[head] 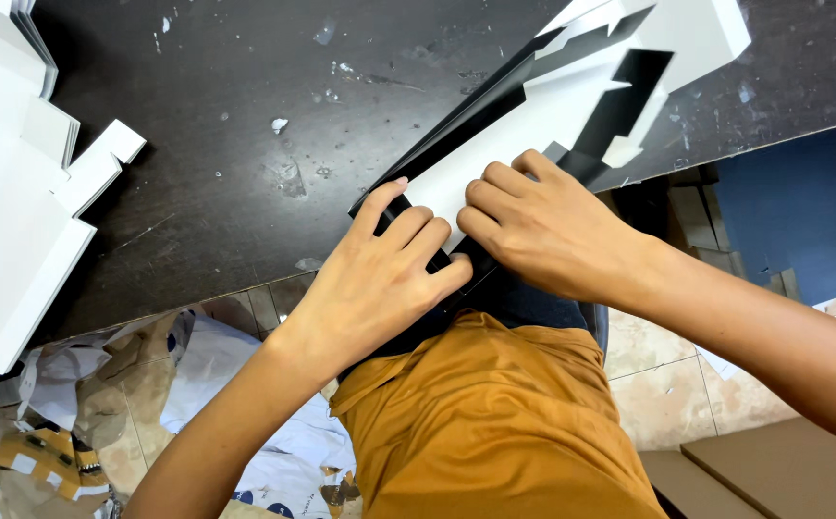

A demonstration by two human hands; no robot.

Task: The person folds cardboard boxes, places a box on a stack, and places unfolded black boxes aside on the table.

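Hands meet at the near edge of the dark surface [245, 77], both pressing down on a flat, die-cut cardboard blank [533, 125] that is white on one face and black on the other. The left hand [380, 279] comes in from the lower left with its forearm angled up, fingers curled and knuckles raised, fingertips pushing on the black near end of the blank where it overhangs the edge; it is bent over the card rather than wrapped around it. The right hand [543, 226] reaches in from the right, palm down, fingers folded and bearing on the white panel just beside the left hand, so that the two nearly touch. The blank runs diagonally from the hands toward the upper right, its cut tabs and notches spread out on the surface. The surface is scuffed and dotted with small pale specks. A stack of white cut card blanks [14, 183] sits at its left side, well apart from the hands. Below, an ochre garment [485, 432] covers the person's lap, crumpled paper and wrappings [149, 384] lie on the tiled floor [658, 375] at left, and dark blue sheets [793, 202] lie at right.
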